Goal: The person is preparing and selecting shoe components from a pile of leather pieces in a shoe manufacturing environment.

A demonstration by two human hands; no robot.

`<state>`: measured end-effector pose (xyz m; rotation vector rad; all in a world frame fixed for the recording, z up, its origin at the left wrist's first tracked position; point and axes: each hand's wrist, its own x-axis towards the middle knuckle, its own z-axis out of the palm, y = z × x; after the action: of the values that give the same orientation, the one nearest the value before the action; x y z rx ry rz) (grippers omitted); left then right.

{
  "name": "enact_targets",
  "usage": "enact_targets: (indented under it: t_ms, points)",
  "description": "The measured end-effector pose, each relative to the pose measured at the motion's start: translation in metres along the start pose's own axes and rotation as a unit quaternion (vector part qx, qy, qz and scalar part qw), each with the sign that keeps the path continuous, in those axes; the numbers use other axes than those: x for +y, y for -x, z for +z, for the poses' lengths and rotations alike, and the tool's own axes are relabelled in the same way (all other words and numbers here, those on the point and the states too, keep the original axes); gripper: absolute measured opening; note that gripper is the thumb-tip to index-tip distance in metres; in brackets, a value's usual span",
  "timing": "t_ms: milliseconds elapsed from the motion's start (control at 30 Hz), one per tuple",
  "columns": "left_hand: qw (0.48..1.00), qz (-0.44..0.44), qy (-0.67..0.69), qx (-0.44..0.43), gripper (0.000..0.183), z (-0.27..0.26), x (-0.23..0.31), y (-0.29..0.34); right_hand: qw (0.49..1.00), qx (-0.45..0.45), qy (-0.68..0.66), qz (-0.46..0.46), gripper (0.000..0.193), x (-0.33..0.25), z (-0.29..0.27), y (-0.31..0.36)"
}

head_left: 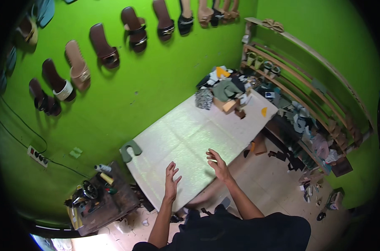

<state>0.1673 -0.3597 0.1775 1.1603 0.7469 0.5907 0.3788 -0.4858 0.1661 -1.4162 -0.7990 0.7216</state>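
Both hands are up over the pale table (177,144), and here's the left hand (171,182), above the near side, fingers stretched forward and thumb held apart, nothing in its grasp. Across from it, the right hand (218,164) hovers a little farther over the tabletop, fingers spread and slightly bent, palm turned toward its partner, the two well apart. The table sits right beneath them, set against the green wall (165,71), its cover creased and shining in the middle. Over at the left corner lies a green U-shaped piece (126,154), near the wall. Up at the far end, what a heap: scraps (226,89) in green, black, white and yellow pile around and over a cardboard box (227,106), while a yellow scrap (264,111) rests by itself near the right edge. Down left, just beside the table, a sewing machine (88,190) stands on a dark stand (114,203), with a yellow cone (106,178) near it. Look up, and sandals (100,44) hang in a long curve along the wall. On the right, a wooden rack (301,43) carries tan sandals (278,26) on top and green shoes (258,62) below.
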Motion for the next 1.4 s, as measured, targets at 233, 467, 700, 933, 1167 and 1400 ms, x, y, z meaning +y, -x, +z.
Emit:
enact_targets:
  t_ms: [233,467,700,933,1167,1400]
  points:
    - [0.997,-0.013,-0.025,-0.074,0.064,0.111,-0.011,-0.021,0.998,0.062,-0.006,-0.028,0.059,-0.009,-0.115,0.027]
    - [0.991,0.006,-0.022,-0.135,0.070,0.196,-0.007,-0.060,0.993,0.105,-0.033,-0.039,0.061,-0.013,-0.189,0.016]
    - [0.989,0.011,-0.020,-0.147,0.069,0.244,-0.008,-0.122,0.992,0.118,-0.009,-0.048,0.059,0.000,-0.238,-0.038]
    - [0.988,0.039,-0.015,-0.148,0.062,0.275,0.007,-0.211,0.993,0.104,0.049,-0.030,0.056,0.001,-0.283,-0.128]
    - [0.991,0.051,-0.023,-0.125,0.065,0.289,0.031,-0.281,0.993,0.090,0.067,-0.022,0.054,-0.012,-0.309,-0.209]
    - [0.997,0.023,-0.019,-0.072,0.066,0.299,0.028,-0.330,0.996,0.071,0.060,-0.014,0.051,0.012,-0.333,-0.276]
